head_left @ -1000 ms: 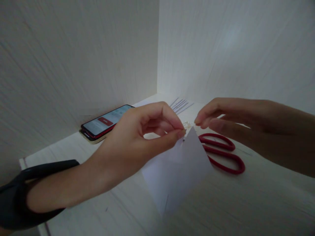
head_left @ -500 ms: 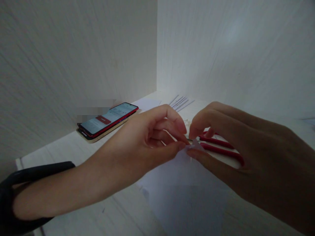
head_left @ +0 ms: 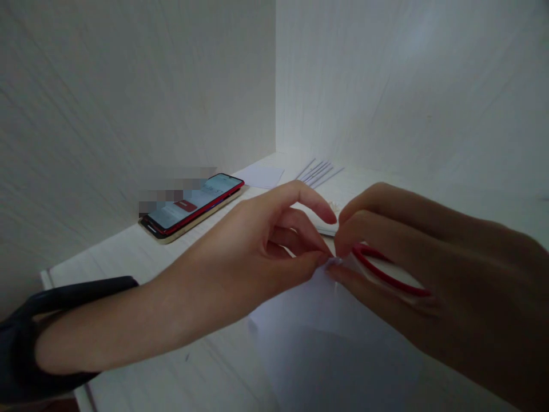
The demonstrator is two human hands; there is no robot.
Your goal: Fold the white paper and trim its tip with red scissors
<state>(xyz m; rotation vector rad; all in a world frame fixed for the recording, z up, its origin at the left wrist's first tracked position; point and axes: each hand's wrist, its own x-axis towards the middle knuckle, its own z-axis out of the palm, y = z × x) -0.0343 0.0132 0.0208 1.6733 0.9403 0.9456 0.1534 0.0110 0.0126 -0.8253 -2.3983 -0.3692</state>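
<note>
A sheet of white paper [head_left: 326,343] hangs toward me, its upper edge pinched between my two hands. My left hand [head_left: 287,240] grips that edge with thumb and fingertips, a dark band [head_left: 77,292] round its wrist. Beside it, my right hand [head_left: 412,257] holds the same edge between thumb and curled fingers, the fingertips of both hands almost touching. The small bit of paper at the pinch is partly hidden. Behind the right hand lie red-handled scissors [head_left: 386,277], seen through the gap between thumb and fingers; their blades are hidden.
A phone [head_left: 195,203] with a lit screen rests on a tan-edged object [head_left: 165,238] by the left wall. Near the back corner are a piece of white paper [head_left: 262,176] and several thin paper sticks [head_left: 319,171]. A whitish item [head_left: 319,223] sits behind the fingertips.
The view has shifted slightly. My right fingers have closed down onto the paper's edge, nearer my left fingertips. Less of the scissors shows now.
</note>
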